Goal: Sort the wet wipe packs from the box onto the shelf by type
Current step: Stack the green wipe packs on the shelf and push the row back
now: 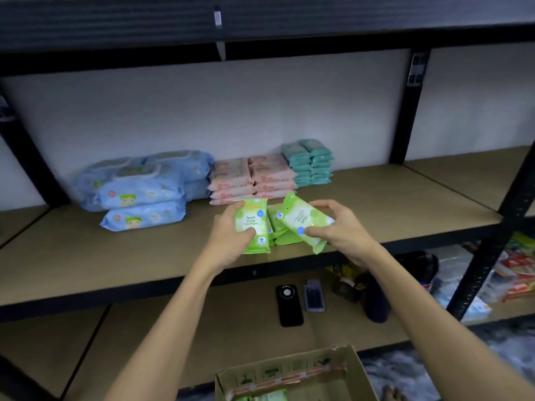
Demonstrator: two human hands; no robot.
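My left hand (231,235) grips one green pack (252,224) | my right hand (341,230) grips a tilted green pack (304,221) | both above the shelf's (86,256) front edge, over more green packs (279,230).

You're working in dim, bluish light; the white wall (231,111) behind the shelf (376,204) is the brightest area. Above that wall the upper beam (260,24) sits in deep shadow. Straight lines bow toward the corners, and the edges blur.
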